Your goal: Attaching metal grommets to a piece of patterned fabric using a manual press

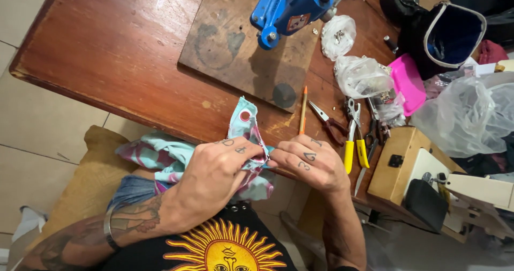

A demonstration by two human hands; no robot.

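At the worktop edge: colourful cloth, over the lap
Left hand: grip pinching the cloth
Right hand: grip pinching the cloth too
Nearby: orange pencil, yellow pliers

Single head camera, looking steeply down, close over wooden table edge.

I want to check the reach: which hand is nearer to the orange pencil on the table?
Right. The right hand lies just below the orange pencil, while the left hand is farther left, gripping the patterned cloth.
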